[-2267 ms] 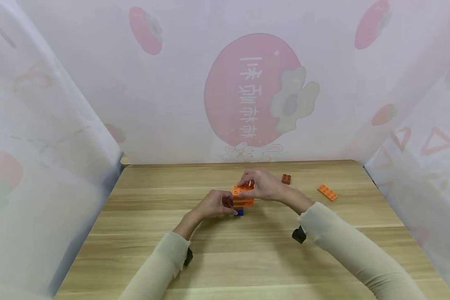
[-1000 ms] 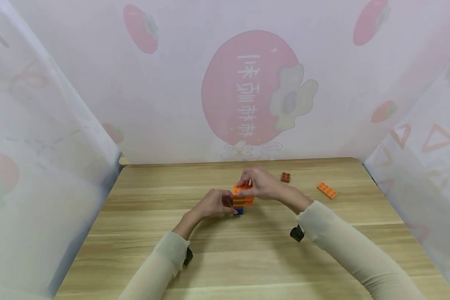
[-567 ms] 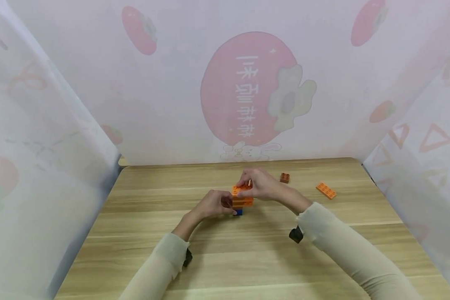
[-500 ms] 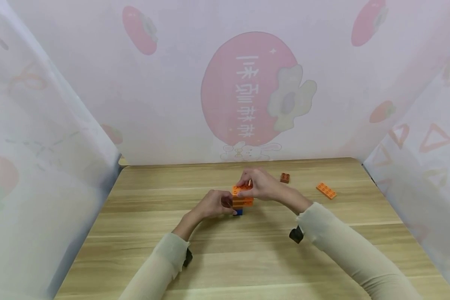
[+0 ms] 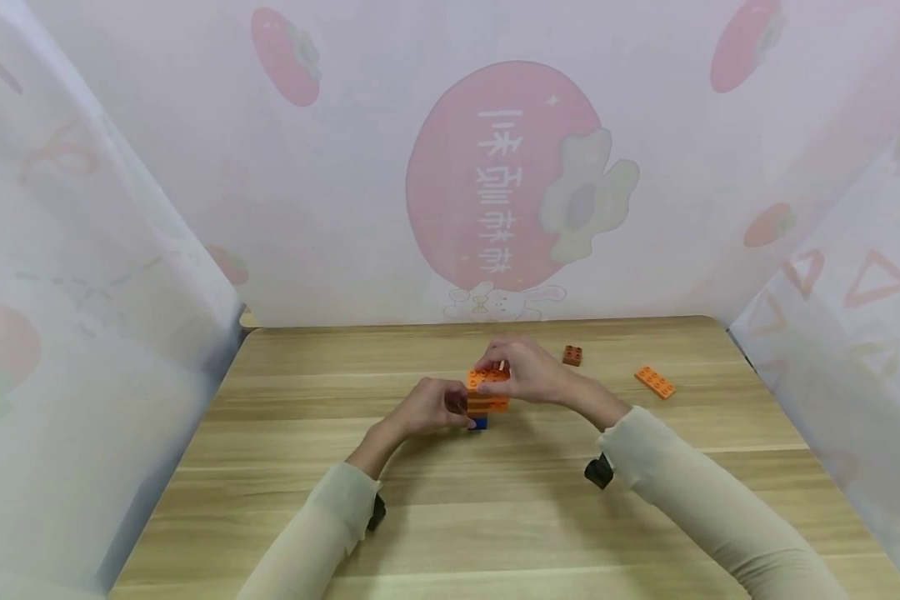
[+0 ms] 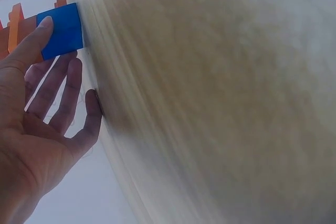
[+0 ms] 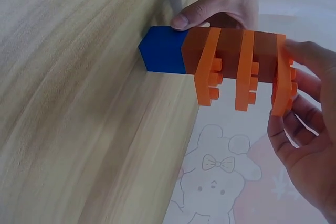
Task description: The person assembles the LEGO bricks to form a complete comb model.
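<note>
In the head view a small tower of toy building bricks stands on the wooden table between both hands. Its base is a blue brick, topped by brown bricks alternating with thin orange plates that jut out to one side. My left hand pinches the tower low down, its thumb on the blue brick and the other fingers on the far side. Up top, my right hand holds the uppermost orange plate between thumb and fingers. Studs show on that plate, partly covered by the right hand.
A loose brown brick lies behind and right of the tower. Farther right is a loose orange plate. A white printed curtain encloses the wooden table at the back and sides.
Both hands keep their places on the tower with hardly any movement. The head view shifts slightly. The loose brick and plate stay where they were.
</note>
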The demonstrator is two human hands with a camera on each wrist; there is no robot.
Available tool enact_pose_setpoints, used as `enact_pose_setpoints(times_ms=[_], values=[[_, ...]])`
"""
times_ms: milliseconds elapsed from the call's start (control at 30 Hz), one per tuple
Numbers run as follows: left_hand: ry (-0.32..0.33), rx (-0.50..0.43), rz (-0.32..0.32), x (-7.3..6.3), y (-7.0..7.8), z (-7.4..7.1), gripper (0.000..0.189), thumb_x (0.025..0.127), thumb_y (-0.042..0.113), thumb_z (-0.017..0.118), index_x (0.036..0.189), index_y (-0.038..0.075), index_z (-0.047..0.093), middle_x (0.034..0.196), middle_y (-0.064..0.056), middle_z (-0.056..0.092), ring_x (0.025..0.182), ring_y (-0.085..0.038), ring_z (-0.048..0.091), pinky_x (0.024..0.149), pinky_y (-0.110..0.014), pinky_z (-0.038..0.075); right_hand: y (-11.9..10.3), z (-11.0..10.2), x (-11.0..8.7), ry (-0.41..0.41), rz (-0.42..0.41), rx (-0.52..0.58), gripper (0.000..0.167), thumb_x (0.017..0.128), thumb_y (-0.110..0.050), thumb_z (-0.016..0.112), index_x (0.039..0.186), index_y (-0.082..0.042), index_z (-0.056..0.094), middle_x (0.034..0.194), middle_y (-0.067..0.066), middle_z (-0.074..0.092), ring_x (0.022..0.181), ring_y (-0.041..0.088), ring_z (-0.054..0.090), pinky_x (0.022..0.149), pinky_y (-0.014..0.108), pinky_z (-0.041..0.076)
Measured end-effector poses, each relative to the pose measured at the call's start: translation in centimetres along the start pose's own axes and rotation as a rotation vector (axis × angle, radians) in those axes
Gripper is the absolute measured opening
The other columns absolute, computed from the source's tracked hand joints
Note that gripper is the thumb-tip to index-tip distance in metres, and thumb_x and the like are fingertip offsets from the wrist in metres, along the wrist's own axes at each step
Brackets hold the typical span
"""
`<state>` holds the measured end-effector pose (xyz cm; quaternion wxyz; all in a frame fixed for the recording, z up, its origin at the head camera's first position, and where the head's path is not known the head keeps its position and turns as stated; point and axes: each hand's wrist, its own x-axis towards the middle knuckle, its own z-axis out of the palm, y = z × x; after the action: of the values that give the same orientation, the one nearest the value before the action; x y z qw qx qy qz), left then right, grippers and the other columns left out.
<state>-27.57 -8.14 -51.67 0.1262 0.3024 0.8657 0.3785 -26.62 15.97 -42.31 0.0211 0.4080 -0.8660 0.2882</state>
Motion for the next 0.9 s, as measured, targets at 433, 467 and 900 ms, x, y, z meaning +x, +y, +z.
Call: enact_pose_setpoints(times_ms=[433, 467, 900], values=[[0.009, -0.006, -0.008, 0.0, 0.0, 0.0, 0.027, 0.084, 0.016, 0.093, 0.104, 0.010, 0.076, 0.094, 0.001, 0.079, 0.084, -0.007, 0.073, 0.080, -0.027, 0.061, 1.8, -1.6, -0.8, 0.016, 0.057, 0.104, 0.037, 0.092, -0.029, 0.086, 0.122, -0.009, 0.077, 0.120, 0.003, 0.075, 0.103, 0.020, 0.070, 0.090, 0.043, 0.060], [0.009, -0.005, -0.011, 0.0, 0.1, 0.0, 0.027, 0.084, 0.016, 0.093, 0.104, 0.010, 0.076, 0.094, 0.001, 0.079, 0.084, -0.008, 0.073, 0.080, -0.027, 0.061, 2.0, -1.7, -0.9, 0.024, 0.052, 0.108, 0.037, 0.092, -0.028, 0.086, 0.123, -0.009, 0.077, 0.119, 0.003, 0.075, 0.103, 0.020, 0.070, 0.090, 0.043, 0.060], [0.004, 0.015, -0.030, -0.2, 0.4, 0.0, 0.027, 0.084, 0.016, 0.092, 0.105, 0.011, 0.075, 0.098, 0.001, 0.079, 0.086, -0.009, 0.072, 0.082, -0.028, 0.061, 5.3, -3.9, -2.5, 0.083, 0.068, 0.107, 0.037, 0.090, -0.018, 0.086, 0.124, -0.006, 0.077, 0.114, 0.006, 0.075, 0.100, 0.021, 0.068, 0.091, 0.049, 0.060]])
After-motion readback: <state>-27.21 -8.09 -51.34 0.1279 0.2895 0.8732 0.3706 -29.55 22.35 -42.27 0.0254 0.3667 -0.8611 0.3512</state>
